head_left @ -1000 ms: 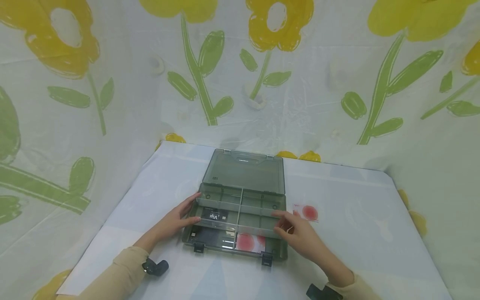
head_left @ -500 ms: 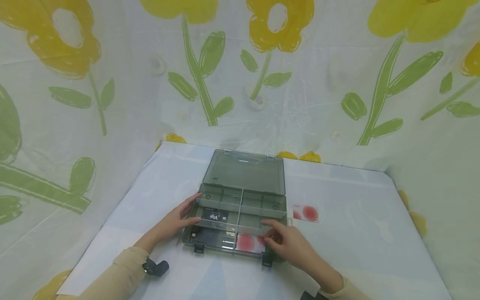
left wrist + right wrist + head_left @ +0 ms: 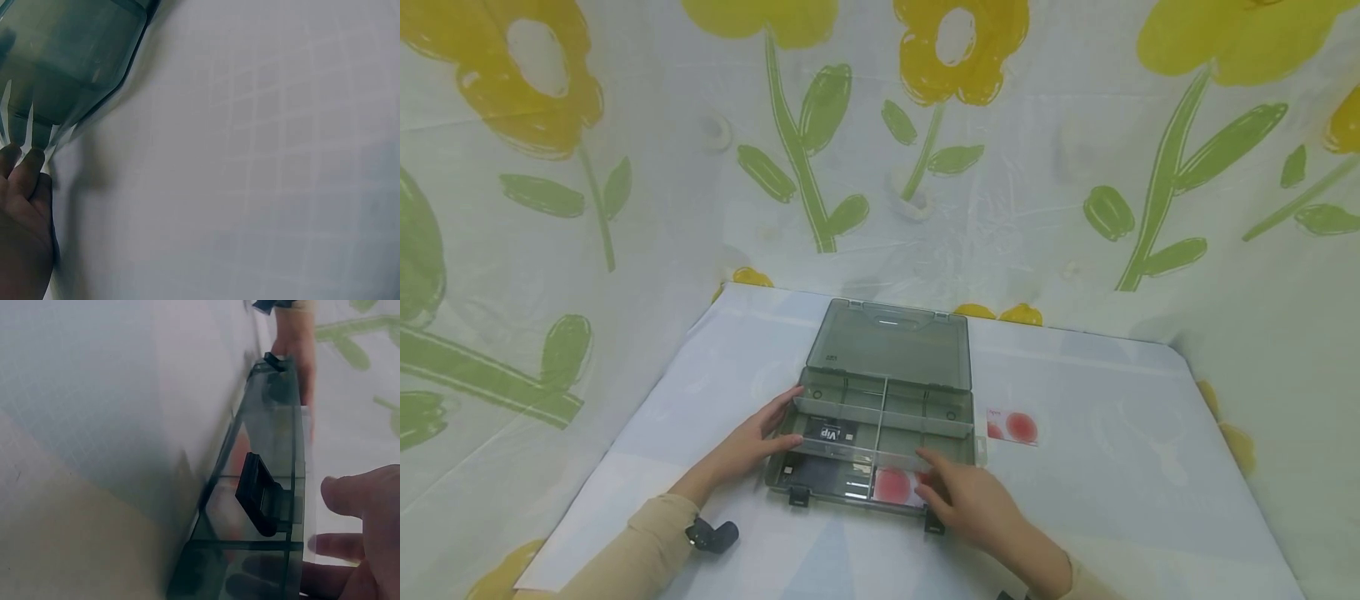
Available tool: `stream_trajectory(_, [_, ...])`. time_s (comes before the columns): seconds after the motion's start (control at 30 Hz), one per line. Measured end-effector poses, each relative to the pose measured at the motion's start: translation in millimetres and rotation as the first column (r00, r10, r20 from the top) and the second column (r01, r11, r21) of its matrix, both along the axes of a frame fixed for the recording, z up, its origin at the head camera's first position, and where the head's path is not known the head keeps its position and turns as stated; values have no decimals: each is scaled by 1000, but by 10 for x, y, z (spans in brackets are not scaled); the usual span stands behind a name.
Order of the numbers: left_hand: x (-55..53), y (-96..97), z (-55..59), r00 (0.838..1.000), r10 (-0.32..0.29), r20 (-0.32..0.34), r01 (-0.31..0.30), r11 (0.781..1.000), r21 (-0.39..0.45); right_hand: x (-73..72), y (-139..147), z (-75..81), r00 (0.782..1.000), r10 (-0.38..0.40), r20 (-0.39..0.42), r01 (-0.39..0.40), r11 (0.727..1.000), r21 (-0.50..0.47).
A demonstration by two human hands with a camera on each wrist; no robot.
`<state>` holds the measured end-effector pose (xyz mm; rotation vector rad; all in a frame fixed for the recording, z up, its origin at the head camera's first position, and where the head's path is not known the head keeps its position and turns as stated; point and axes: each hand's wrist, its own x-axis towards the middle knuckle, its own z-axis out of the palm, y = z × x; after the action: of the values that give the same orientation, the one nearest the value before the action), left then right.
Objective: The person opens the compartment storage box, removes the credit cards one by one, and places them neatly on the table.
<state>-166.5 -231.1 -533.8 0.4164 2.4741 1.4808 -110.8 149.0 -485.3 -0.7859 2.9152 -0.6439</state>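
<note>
A grey-green clear storage box (image 3: 925, 409) lies with its lid (image 3: 891, 342) thrown back, divided by clear strips. My left hand (image 3: 752, 446) rests on its left side, thumb over the rim and index finger stretched along it; in the left wrist view, fingertips touch the outer wall. My right hand (image 3: 977, 500) reaches over the front right compartment, thumb and index finger apart near a red-and-white card (image 3: 891, 485). In the right wrist view, its other fingers show through the box wall. A black "Vip" card (image 3: 830, 431) lies middle left, a dark card (image 3: 812, 472) front left.
Another red-and-white card (image 3: 1012, 427) lies on the white tabletop (image 3: 1105, 442) right of the box. A pale piece (image 3: 981, 450) shows at the box's right edge. Two black latches (image 3: 799, 497) hang at the front. A flower-printed curtain (image 3: 1015, 183) stands behind and at both sides.
My right hand has moved left and toward me, from the box's right edge to the front right compartment. The pale piece at the right edge is now uncovered. My left hand stays put.
</note>
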Motion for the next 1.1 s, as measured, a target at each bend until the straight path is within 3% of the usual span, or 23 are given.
stream_trajectory(0.37, [-3, 4, -6, 1000, 0, -5, 0, 1000, 0, 74, -50, -17, 993, 28, -115, -15, 993, 116])
stream_trajectory(0.53, [-5, 0, -14, 1000, -4, -9, 4, 1000, 1, 94, -63, -27, 992, 35, -117, -16, 987, 160])
stream_trajectory(0.77, [-13, 5, -15, 1000, -4, -10, 4, 1000, 1, 86, -56, -14, 997, -15, 76, 9, 997, 80])
stream_trajectory(1.1, [-13, 7, -10, 1000, -1, -7, 1, 1000, -15, 54, -22, 115, 956, -42, 289, 66, 995, -75])
